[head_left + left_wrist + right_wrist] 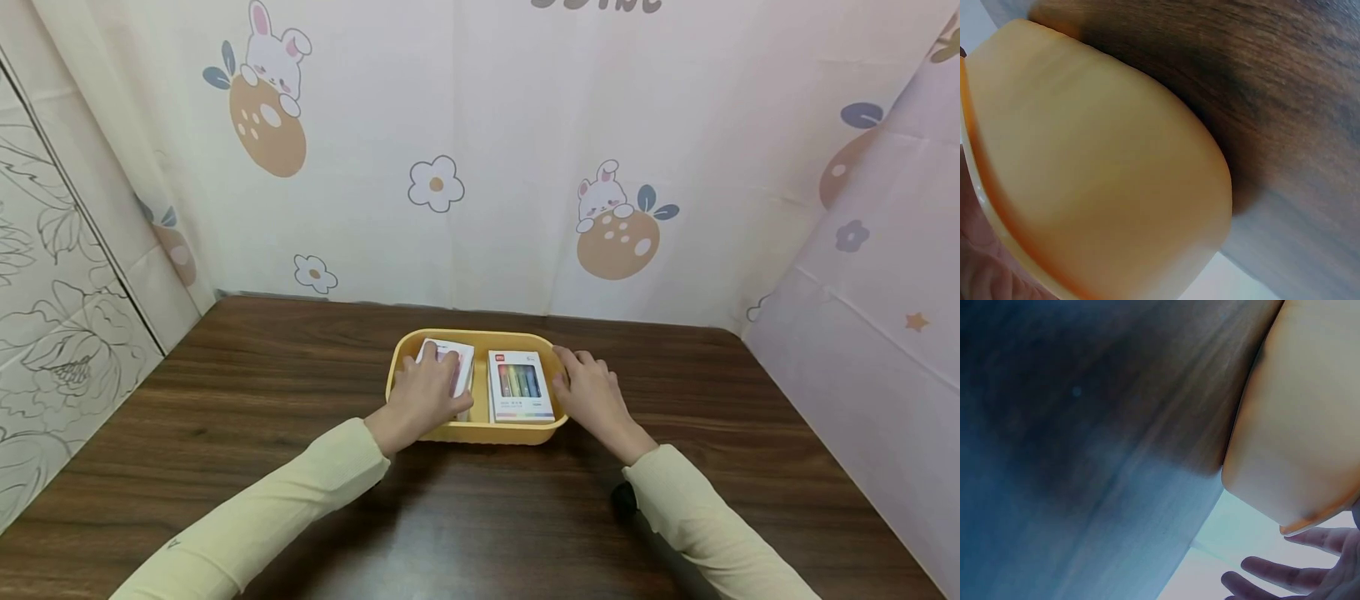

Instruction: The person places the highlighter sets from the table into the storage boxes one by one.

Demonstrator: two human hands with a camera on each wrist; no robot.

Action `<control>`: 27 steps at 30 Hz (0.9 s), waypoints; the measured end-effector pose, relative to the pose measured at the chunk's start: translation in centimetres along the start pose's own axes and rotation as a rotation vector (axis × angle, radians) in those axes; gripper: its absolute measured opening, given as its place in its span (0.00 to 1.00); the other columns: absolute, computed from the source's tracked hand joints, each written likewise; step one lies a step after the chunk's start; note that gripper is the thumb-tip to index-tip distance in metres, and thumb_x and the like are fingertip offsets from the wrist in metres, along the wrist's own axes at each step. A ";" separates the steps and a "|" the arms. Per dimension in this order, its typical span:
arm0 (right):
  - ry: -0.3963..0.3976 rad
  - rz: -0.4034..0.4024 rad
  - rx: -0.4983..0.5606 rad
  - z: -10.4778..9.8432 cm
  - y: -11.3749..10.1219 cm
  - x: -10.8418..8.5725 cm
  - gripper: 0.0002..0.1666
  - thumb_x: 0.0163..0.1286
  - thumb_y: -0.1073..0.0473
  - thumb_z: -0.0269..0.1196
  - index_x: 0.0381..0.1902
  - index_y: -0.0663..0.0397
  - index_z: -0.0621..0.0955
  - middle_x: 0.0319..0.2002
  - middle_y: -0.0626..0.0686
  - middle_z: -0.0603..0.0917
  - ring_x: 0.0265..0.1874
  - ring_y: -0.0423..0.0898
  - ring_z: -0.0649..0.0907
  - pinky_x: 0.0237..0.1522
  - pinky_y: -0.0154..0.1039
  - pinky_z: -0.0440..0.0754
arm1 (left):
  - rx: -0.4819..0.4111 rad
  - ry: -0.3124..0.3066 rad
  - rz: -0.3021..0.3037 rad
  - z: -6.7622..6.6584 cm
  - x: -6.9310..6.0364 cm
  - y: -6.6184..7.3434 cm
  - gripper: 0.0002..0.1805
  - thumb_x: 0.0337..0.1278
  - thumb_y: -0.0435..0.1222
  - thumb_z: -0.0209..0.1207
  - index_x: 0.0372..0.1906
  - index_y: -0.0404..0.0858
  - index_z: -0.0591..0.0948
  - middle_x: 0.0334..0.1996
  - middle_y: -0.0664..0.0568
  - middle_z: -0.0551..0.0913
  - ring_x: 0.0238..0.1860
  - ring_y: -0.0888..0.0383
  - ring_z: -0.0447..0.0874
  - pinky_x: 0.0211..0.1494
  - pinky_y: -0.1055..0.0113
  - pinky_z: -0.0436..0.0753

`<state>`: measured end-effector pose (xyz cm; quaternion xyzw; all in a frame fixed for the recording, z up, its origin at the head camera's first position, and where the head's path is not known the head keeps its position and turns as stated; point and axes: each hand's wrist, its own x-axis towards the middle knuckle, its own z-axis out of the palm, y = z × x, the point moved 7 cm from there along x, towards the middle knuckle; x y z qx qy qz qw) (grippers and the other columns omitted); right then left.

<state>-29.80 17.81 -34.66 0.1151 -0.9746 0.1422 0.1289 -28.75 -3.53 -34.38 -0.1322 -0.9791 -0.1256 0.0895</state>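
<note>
A shallow yellow basket (480, 432) stands on the table and holds two white boxes side by side. My left hand (423, 396) reaches in over the left white box (459, 354), fingers on its top and thumb along its right side; part of the box is hidden beneath the hand. The right box (521, 387) lies flat, its window showing a row of coloured sticks. At the basket's right end, my right hand (596, 396) holds the rim, thumb inside. Seen from the right wrist, its other fingers (1285, 575) spread outside the basket.
The dark wooden table (480, 517) runs back to a patterned curtain (510, 250) behind the basket. Another curtain (862, 317) borders the right side, and a panel with line-drawn flowers (60, 333) borders the left. A small black object (623, 502) shows beside the right sleeve.
</note>
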 end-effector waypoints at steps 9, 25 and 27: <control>0.001 -0.005 -0.001 -0.1 0.0 0.1 0.25 0.65 0.57 0.52 0.60 0.55 0.70 0.50 0.67 0.76 0.41 0.65 0.76 0.39 0.59 0.72 | -0.003 -0.026 -0.024 0.1 0.2 -0.1 0.30 0.45 0.54 0.59 0.52 0.39 0.74 0.48 0.38 0.70 0.33 0.42 0.72 0.31 0.53 0.79; -0.060 0.017 0.042 -0.5 0.3 0.5 0.26 0.65 0.56 0.54 0.60 0.56 0.70 0.54 0.68 0.73 0.47 0.67 0.74 0.47 0.63 0.69 | 0.048 -0.029 0.040 -1.6 0.3 -0.3 0.29 0.54 0.56 0.55 0.54 0.40 0.74 0.50 0.42 0.74 0.46 0.42 0.75 0.45 0.47 0.77; -0.060 0.015 0.055 -0.7 0.4 0.5 0.25 0.65 0.57 0.54 0.60 0.57 0.70 0.54 0.68 0.73 0.48 0.68 0.74 0.50 0.64 0.68 | 0.043 -0.018 0.062 -2.1 0.2 -0.5 0.27 0.55 0.54 0.55 0.55 0.41 0.74 0.52 0.43 0.73 0.49 0.42 0.73 0.48 0.47 0.75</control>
